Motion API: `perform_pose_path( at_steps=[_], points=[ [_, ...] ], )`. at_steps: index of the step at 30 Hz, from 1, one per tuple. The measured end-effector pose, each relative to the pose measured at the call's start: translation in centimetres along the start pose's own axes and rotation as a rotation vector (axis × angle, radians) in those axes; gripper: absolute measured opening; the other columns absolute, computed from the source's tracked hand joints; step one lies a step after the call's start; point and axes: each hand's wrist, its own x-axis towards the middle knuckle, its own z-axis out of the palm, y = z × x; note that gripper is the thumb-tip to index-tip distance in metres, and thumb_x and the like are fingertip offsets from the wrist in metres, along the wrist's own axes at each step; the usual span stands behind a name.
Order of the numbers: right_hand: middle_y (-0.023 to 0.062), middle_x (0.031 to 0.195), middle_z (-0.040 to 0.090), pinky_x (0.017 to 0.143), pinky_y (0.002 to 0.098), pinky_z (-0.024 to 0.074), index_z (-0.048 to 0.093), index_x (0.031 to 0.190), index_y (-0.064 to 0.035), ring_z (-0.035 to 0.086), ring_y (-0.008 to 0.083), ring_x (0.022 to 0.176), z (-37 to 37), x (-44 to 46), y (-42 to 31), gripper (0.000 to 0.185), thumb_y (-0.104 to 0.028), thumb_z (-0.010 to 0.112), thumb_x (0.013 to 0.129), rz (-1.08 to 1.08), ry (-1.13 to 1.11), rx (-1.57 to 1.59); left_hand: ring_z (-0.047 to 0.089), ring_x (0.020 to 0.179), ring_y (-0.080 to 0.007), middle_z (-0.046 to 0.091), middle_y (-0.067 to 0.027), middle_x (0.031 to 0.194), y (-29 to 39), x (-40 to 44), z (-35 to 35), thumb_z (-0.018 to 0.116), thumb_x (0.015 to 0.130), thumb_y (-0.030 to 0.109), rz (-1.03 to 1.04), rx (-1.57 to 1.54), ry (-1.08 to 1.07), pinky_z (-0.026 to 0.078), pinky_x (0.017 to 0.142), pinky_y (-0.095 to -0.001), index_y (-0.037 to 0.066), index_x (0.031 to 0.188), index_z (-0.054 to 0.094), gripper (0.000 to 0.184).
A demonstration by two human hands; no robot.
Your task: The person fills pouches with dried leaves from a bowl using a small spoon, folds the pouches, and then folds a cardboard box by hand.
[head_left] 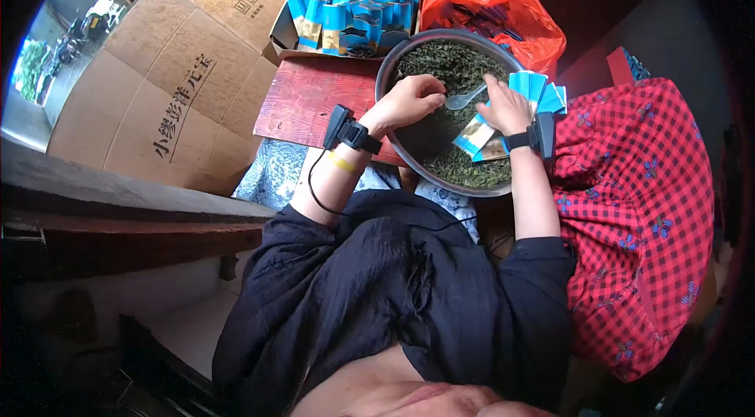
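Over a round metal basin [383,80] of dried green leaves, my left hand [410,102] is closed with curled fingers. Whatever it may hold is too small to tell. Across from it, my right hand [506,108] is closed at the handle of a pale translucent scoop [458,101], whose bowl points toward my left hand. Blue packets [528,86] fan out beyond my right hand. More blue and gold packets [480,138] show beneath the same hand, over the leaves; its palm hides how they are held.
A box of upright blue packets [354,12] stands behind a red wooden board [311,98]. A red plastic bag [535,16] holds dark packets. Large cardboard [169,63] is at left, red checked cloth [629,204] at right.
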Motion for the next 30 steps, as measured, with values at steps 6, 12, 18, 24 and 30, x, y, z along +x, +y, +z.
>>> perform_pose_path(
  at_steps=[6, 12, 18, 24, 30],
  points=[
    [0.0151, 0.094, 0.066, 0.075, 0.0414, 0.0522, 0.055, 0.120, -0.0070, 0.066, 0.0306, 0.085, 2.4, 1.0, 1.2, 0.043, -0.006, 0.059, 0.077, -0.145, 0.121, 0.433, 0.062, 0.076, -0.0134, 0.067, -0.0090, 0.090, 0.0, 0.0, 0.2, 0.062, 0.088, 0.017, -0.023, -0.063, 0.027, 0.052, 0.069, -0.0281, -0.004, 0.106, 0.061, 0.027],
    [0.0073, 0.099, 0.065, 0.076, 0.0250, 0.0501, 0.060, 0.117, -0.0042, 0.063, 0.0110, 0.084, 0.2, 2.8, -0.5, 0.036, 0.000, 0.059, 0.081, -0.108, 0.167, 1.025, 0.065, 0.085, -0.0226, 0.068, -0.0147, 0.094, 0.5, -0.4, 0.3, 0.072, 0.080, 0.035, 0.096, 0.086, 0.060, 0.052, 0.077, -0.0352, -0.002, 0.113, 0.058, 0.052],
    [0.0079, 0.102, 0.066, 0.078, 0.0258, 0.0510, 0.061, 0.110, 0.0003, 0.063, 0.0117, 0.086, 0.8, 4.8, -3.6, 0.027, 0.002, 0.058, 0.084, -0.102, 0.469, 1.189, 0.064, 0.092, -0.0278, 0.064, -0.0186, 0.102, 2.8, -1.7, 0.5, 0.076, 0.074, 0.044, 0.236, 0.497, 0.268, 0.050, 0.081, -0.0368, -0.002, 0.131, 0.043, 0.080],
    [0.0055, 0.101, 0.066, 0.082, 0.0242, 0.0484, 0.061, 0.110, -0.0001, 0.061, 0.0101, 0.091, 2.4, 4.0, -4.6, 0.022, -0.008, 0.060, 0.090, -0.075, 0.295, 1.564, 0.063, 0.084, -0.0272, 0.063, -0.0168, 0.093, 2.5, -1.5, 0.3, 0.075, 0.075, 0.034, 0.148, 0.571, 0.237, 0.049, 0.076, -0.0378, 0.000, 0.132, 0.043, 0.074],
    [-0.0010, 0.101, 0.062, 0.071, 0.0272, 0.0510, 0.060, 0.116, -0.0104, 0.060, 0.0103, 0.087, 1.0, 3.0, -3.1, 0.030, -0.031, 0.057, 0.095, 0.056, -0.203, 1.747, 0.058, 0.083, -0.0173, 0.062, -0.0117, 0.092, 1.7, -1.0, -0.1, 0.076, 0.077, 0.024, 0.118, 0.265, 0.205, 0.047, 0.077, -0.0313, 0.000, 0.132, 0.045, 0.068]
  ],
)
